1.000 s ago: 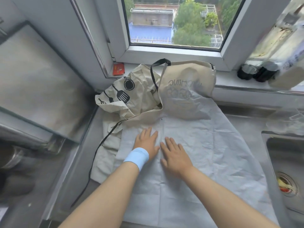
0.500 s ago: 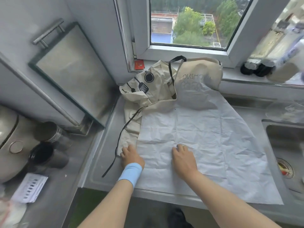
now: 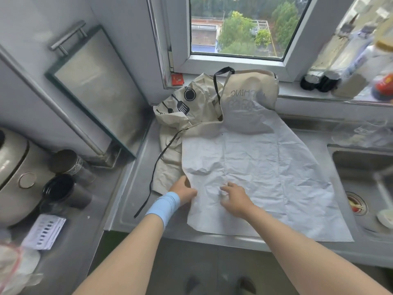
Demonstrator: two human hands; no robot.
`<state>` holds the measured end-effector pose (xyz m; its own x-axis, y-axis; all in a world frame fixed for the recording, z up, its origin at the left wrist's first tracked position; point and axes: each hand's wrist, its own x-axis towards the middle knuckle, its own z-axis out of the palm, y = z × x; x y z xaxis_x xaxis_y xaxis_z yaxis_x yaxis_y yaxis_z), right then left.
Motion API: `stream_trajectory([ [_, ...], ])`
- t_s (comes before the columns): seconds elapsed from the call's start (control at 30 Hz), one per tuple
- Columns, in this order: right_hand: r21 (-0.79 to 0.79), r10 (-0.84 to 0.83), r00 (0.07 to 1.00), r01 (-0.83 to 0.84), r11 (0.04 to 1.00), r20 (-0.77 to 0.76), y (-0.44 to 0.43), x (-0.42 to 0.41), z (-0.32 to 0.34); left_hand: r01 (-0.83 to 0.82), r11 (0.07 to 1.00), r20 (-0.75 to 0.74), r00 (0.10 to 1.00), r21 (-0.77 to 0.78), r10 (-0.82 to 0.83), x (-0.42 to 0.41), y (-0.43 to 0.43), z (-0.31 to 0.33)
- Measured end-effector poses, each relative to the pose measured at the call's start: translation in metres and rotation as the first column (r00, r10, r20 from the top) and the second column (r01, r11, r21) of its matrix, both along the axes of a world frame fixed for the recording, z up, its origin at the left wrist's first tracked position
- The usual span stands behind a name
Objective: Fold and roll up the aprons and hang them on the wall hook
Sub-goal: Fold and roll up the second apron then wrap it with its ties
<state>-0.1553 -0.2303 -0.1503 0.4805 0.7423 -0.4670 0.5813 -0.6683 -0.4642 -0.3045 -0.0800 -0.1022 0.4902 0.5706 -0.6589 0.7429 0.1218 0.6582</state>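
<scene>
Both hands have slid from mid-cloth to the near left edge. Left hand fingers pinch the apron edge, lifting it slightly; right hand rests on it, fingers loosely bent. Apron lies spread on the bench. First fold is probably starting.

Quick tally: two aprons, a flat apron across the counter and a crumpled apron in its back left corner. Two hands: left hand, right hand. Two dark cups, one sink.

Steel counter bearing flat apron, crumpled apron
</scene>
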Motion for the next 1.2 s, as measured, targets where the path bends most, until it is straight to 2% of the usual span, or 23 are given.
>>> stream_trajectory([
  [0.07,0.079,-0.230,0.936,0.258,0.963,-0.265,0.005,0.014,0.024,0.008,0.992,0.054,0.999,-0.124,-0.002,0.021,-0.005,0.020],
  [0.13,0.065,-0.341,0.774,0.440,0.896,-0.534,0.007,0.029,0.055,0.035,0.980,0.106,0.994,-0.195,-0.014,0.043,-0.014,0.039],
  [0.2,0.034,-0.351,0.680,0.484,0.874,-0.644,0.002,0.047,0.086,0.129,0.971,0.166,0.981,-0.200,-0.096,0.066,-0.029,0.054],
  [0.3,-0.006,-0.392,0.641,0.518,0.856,-0.660,-0.015,0.079,0.117,0.274,0.943,0.219,0.948,-0.190,-0.231,0.104,-0.064,0.063],
  [0.37,-0.021,-0.439,0.659,0.541,0.841,-0.611,-0.031,0.099,0.123,0.365,0.918,0.228,0.917,-0.155,-0.326,0.126,-0.090,0.062],
  [0.47,-0.043,-0.498,0.745,0.537,0.842,-0.444,-0.061,0.120,0.111,0.483,0.868,0.202,0.867,-0.117,-0.455,0.147,-0.122,0.057],
  [0.6,-0.091,-0.454,0.868,0.445,0.891,-0.201,-0.096,0.140,0.077,0.544,0.839,-0.014,0.838,-0.020,-0.545,0.165,-0.140,0.044],
  [0.7,-0.133,-0.337,0.941,0.337,0.932,0.018,-0.108,0.144,0.057,0.536,0.831,-0.149,0.843,0.147,-0.517,0.167,-0.133,0.046],
  [0.77,-0.104,-0.233,0.966,0.245,0.964,0.114,-0.107,0.142,0.050,0.522,0.820,-0.212,0.851,0.235,-0.481,0.168,-0.124,0.051],
  [0.9,0.057,0.074,0.931,-0.101,0.993,0.358,-0.093,0.145,0.051,0.478,0.798,-0.280,0.875,0.367,-0.395,0.170,-0.106,0.059],
  [0.97,0.008,0.224,0.912,-0.241,0.970,0.345,-0.083,0.148,0.047,0.480,0.781,-0.302,0.873,0.399,-0.383,0.170,-0.095,0.059],
  [1.1,-0.266,0.295,0.947,-0.254,0.930,0.127,-0.062,0.157,0.037,0.489,0.753,-0.329,0.868,0.440,-0.371,0.172,-0.064,0.050],
  [1.2,-0.250,0.282,0.929,-0.221,0.943,0.241,-0.035,0.166,0.035,0.525,0.721,-0.369,0.846,0.452,-0.385,0.176,-0.035,0.038],
])
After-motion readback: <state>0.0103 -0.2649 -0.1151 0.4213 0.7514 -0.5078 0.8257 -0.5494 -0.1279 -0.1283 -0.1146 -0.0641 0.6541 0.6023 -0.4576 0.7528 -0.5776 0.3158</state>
